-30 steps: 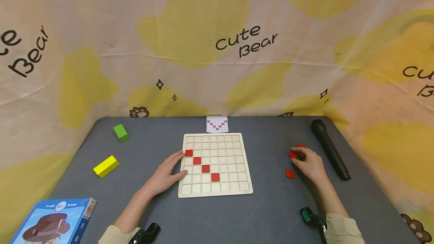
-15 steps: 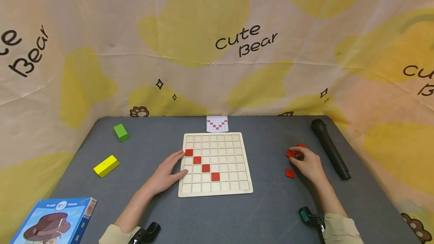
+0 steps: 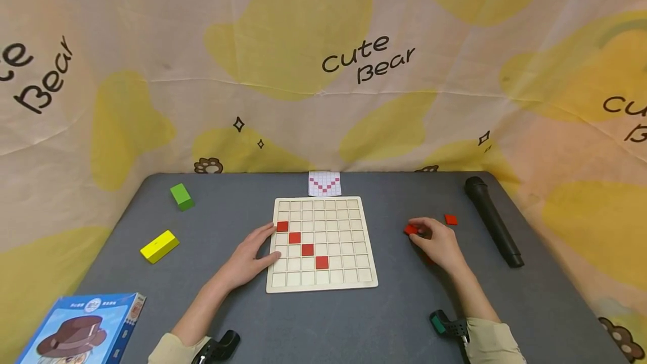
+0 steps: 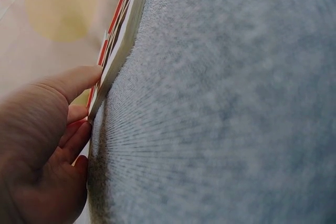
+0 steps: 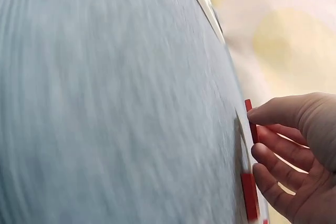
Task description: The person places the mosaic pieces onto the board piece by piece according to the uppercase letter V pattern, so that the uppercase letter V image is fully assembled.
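Pinching a red tile (image 3: 410, 230), the fingers of my right hand (image 3: 437, 242) are to the right of the grid board (image 3: 320, 249) in the head view. My left hand (image 3: 246, 257) touches the board's left edge, fingers relaxed and grasping nothing. Four inset tiles (image 3: 307, 250) step diagonally across the board. In the left wrist view, my thumb meets the board's edge. In the right wrist view, another red piece (image 5: 250, 196) lies beside my fingers, right of the board.

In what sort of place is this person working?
Probably a small indoor recording space: a flat grey table, a pale, yellow-patterned fabric sheet hanging behind and beside it, and a black camera on each wrist.
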Demonstrator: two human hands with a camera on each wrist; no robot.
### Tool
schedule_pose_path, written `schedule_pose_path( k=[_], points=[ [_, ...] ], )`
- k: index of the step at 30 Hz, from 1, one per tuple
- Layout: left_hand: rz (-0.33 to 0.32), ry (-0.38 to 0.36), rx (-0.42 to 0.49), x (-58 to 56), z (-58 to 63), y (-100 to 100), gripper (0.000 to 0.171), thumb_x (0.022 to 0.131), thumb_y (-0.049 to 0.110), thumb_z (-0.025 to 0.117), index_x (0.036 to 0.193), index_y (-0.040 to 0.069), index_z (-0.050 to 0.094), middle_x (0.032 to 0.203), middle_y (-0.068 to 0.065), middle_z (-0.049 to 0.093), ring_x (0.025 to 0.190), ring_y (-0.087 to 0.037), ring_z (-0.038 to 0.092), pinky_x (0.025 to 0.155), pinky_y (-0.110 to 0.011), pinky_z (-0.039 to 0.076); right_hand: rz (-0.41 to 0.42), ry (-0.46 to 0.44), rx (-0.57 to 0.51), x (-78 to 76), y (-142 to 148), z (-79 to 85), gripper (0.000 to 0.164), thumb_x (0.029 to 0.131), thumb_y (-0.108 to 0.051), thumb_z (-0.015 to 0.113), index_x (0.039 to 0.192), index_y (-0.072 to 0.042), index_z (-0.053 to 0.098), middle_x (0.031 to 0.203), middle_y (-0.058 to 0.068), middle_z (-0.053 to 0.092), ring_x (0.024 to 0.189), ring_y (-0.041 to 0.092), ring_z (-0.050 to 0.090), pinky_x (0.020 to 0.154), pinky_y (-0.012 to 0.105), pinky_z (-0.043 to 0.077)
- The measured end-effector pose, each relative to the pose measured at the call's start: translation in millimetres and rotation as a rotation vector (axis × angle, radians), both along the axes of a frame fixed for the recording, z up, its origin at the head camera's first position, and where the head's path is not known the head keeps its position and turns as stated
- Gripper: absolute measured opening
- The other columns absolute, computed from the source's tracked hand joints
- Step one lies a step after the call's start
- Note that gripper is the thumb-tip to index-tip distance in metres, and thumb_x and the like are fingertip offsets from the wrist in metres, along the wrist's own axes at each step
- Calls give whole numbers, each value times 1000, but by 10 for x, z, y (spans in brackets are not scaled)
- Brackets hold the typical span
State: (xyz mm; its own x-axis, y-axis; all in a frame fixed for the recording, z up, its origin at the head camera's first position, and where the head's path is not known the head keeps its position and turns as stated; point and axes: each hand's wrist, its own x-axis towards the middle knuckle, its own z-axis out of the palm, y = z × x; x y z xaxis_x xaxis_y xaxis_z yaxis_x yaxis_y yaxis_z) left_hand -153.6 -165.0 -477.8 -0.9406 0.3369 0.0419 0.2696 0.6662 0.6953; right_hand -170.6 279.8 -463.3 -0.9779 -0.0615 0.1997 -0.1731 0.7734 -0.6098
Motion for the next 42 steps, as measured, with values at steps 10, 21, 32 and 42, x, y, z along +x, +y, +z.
schedule_pose_path(
  k=[10,21,32,42],
  points=[
    [-8,12,14,2,3,-2,68,92,25,68,148,-1,39,154,-18,33,141,-39,28,107,-60,29,61,17,-49,-25,-351,-24,30,82,-4,77,111,-7,72,96,7,68,86,23,61,74,40,49],
    [-6,8,8,2,-1,-5,67,93,27,67,148,0,38,154,-17,33,141,-38,28,107,-60,29,127,18,-84,-23,-719,-27,29,80,-5,78,109,-10,73,95,2,67,85,19,60,73,37,50],
    [-7,15,7,3,11,3,68,92,26,68,147,-1,39,154,-17,34,141,-38,29,107,-59,30,206,-33,-143,5,-1034,18,29,81,-7,76,109,-12,73,93,1,66,79,16,58,68,28,48],
    [-1,12,8,7,21,6,67,92,25,68,147,-1,39,153,-18,34,141,-38,29,107,-59,29,328,-39,-154,35,-1249,8,27,82,-7,76,108,-13,73,95,-2,67,80,13,60,71,27,51]
  ],
)
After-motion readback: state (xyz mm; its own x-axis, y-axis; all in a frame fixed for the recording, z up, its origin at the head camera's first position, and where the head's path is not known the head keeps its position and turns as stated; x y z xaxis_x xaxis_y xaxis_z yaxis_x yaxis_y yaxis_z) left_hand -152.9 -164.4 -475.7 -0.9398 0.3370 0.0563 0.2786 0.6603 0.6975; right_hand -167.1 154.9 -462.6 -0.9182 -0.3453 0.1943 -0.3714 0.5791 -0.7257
